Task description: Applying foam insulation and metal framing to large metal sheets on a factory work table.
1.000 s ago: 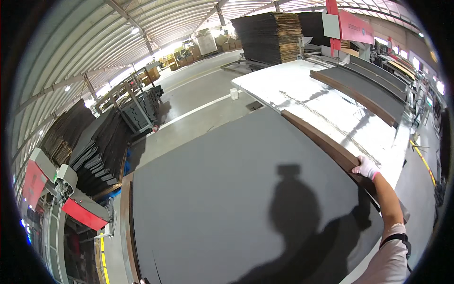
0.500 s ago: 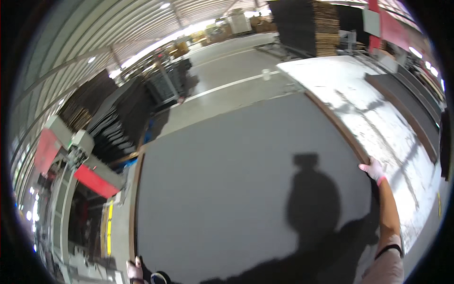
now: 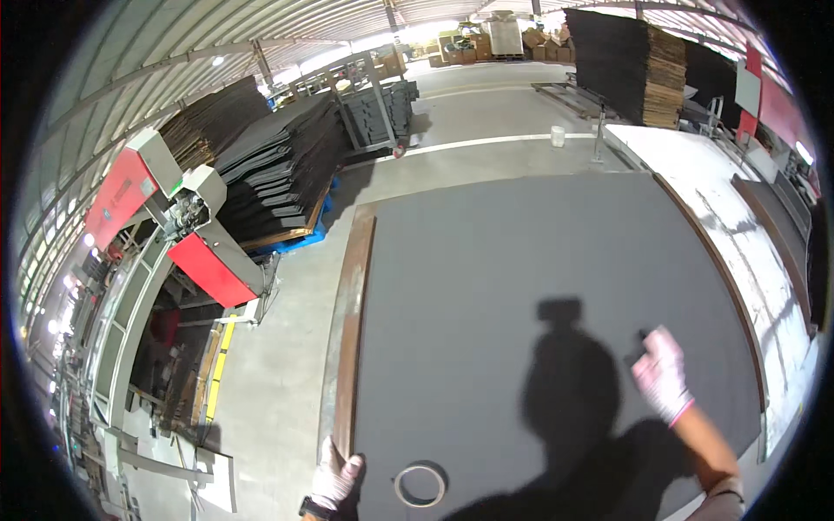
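Hall: grey concrete floor [image 3: 278, 365]
Ahead: broad flat grey sheet [image 3: 486, 260]
Left edge: brown wooden strip [image 3: 351, 356], lengthwise away
Left hand [image 3: 334, 479]: nearer, thumb spread at strip's end, grip unclear
Right hand [image 3: 662, 375]: over sheet, curled, apparently round small black object [image 3: 644, 333]

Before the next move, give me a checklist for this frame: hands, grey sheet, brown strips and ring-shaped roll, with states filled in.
1. Left hand at the left brown strip's near end: ok.
2. Left brown strip along the grey sheet's left edge: ok.
3. Right hand away from the right brown strip: ok, over the sheet.
4. Sheet free of loose items: not ok, the ring-shaped roll lies there.
5. Right hand empty: cannot tell.
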Demonstrator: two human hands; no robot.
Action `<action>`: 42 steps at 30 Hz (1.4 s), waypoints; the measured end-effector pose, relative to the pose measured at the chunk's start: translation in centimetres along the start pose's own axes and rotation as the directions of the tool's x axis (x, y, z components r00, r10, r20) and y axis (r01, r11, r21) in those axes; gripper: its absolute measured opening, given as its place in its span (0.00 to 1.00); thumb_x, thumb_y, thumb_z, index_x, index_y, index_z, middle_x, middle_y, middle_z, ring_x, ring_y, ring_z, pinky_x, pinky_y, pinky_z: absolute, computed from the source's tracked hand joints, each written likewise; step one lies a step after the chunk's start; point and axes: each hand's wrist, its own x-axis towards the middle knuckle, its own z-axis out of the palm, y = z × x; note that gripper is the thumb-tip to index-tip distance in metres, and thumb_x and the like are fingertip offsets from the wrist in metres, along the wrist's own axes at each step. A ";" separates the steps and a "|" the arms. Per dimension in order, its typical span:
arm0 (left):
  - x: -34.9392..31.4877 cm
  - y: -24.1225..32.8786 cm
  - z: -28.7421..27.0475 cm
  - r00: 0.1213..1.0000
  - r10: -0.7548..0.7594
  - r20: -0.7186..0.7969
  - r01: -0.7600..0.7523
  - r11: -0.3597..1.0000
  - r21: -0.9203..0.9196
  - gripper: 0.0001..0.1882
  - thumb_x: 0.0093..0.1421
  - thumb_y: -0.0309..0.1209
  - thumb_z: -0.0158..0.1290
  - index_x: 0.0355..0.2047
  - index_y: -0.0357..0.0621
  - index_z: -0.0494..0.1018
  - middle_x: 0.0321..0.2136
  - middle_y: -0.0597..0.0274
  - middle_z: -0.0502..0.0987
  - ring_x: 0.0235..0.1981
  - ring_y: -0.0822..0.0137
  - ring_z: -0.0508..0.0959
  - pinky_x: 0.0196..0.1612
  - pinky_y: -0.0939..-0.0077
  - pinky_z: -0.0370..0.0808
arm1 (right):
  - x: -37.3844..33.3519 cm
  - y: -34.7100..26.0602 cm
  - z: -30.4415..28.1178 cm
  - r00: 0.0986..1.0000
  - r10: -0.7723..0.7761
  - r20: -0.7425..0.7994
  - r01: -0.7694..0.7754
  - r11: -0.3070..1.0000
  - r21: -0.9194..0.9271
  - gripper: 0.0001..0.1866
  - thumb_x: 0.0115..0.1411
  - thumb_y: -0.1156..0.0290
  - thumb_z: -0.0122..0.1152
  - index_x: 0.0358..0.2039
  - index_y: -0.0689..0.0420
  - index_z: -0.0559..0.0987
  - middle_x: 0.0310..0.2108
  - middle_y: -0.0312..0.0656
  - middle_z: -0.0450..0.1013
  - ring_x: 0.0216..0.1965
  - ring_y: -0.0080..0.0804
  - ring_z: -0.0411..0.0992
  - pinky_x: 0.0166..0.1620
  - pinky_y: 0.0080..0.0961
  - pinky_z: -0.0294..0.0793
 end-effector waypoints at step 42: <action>-29.7 -16.1 2.7 0.756 -0.648 -0.092 0.578 0.727 -0.371 0.24 0.65 0.41 0.42 0.55 0.37 0.62 0.44 0.44 0.74 0.50 0.56 0.73 0.52 0.67 0.67 | -19.5 -11.0 28.5 0.412 -0.413 0.812 0.822 0.554 -0.135 0.03 0.41 0.68 0.55 0.19 0.50 0.72 0.28 0.34 0.69 0.37 0.32 0.68 0.38 0.34 0.64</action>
